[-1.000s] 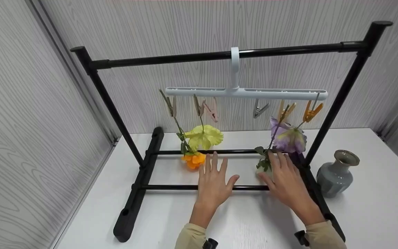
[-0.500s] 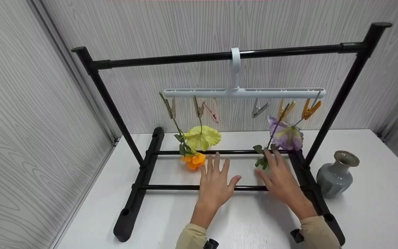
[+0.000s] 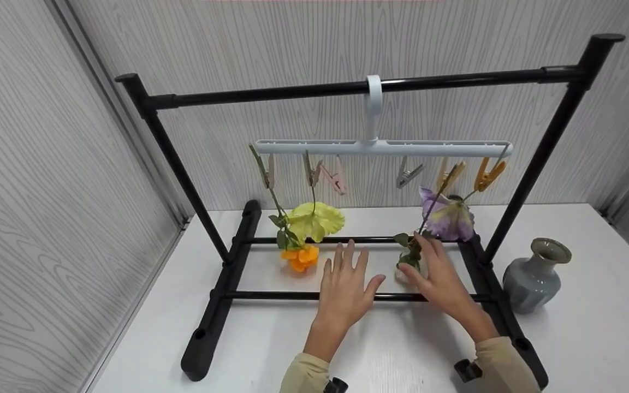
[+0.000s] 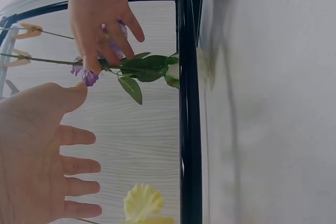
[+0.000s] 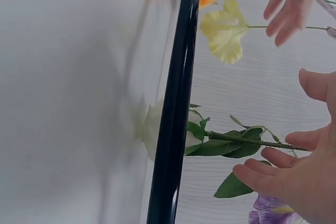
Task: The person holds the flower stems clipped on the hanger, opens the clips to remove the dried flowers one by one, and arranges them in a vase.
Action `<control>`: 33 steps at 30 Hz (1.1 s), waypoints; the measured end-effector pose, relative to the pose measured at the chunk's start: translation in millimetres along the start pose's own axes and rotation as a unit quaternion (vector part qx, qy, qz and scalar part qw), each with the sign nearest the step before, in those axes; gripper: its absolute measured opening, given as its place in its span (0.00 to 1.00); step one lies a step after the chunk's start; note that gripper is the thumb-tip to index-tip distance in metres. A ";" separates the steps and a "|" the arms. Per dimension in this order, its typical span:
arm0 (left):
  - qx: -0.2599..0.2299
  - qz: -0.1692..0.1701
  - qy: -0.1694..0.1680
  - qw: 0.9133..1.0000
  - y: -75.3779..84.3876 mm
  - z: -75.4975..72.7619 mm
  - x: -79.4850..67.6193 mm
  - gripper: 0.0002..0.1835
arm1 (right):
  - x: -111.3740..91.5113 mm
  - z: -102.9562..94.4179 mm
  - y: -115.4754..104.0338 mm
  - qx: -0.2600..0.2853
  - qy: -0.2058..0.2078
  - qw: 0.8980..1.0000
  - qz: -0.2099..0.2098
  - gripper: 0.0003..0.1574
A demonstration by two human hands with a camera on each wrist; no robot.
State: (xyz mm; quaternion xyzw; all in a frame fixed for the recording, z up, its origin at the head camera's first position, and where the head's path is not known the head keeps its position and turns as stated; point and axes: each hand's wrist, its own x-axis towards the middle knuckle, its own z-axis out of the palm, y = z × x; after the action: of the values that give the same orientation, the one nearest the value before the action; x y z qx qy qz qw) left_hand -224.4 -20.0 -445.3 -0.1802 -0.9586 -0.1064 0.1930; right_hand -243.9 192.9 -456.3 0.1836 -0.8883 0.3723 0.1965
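My right hand point(image 3: 439, 281) has its fingertips at the leafy stem of the white flower point(image 5: 153, 129), fingers spread and not closed round it. That flower hangs head down from a clothespin point(image 3: 451, 174). Just behind it hangs a purple flower point(image 3: 450, 221) from an orange clothespin point(image 3: 489, 174). My left hand point(image 3: 344, 292) is held flat with spread fingers and holds nothing. To its left hang a yellow flower point(image 3: 317, 219) and an orange flower point(image 3: 300, 258), both upside down from clothespins. All the clothespins are on a pale blue hanger point(image 3: 314, 147).
The hanger hooks over the top bar point(image 3: 271, 94) of a black rack. Two low crossbars run between its feet, the front crossbar point(image 3: 276, 296) below my hands. A grey vase point(image 3: 533, 284) stands right of the rack. Pink point(image 3: 338, 180) and grey point(image 3: 407, 176) clothespins hold nothing.
My right hand has shifted left along with the white flower's stem. The hanger and its flowers have swung slightly left. My left hand has moved a little right, still spread.
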 end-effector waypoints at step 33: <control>-0.174 0.010 0.113 0.978 9.9 25.8 5.0 0.22 | -0.2 -12.8 -42.6 0.256 -0.040 0.964 0.065 0.29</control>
State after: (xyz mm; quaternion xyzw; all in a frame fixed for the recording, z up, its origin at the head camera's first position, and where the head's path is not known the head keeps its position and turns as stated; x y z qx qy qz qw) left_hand -233.5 -2.5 -465.3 -0.2077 -0.8955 -0.2896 0.2667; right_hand -221.0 174.4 -423.0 0.1840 -0.7804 0.5918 0.0829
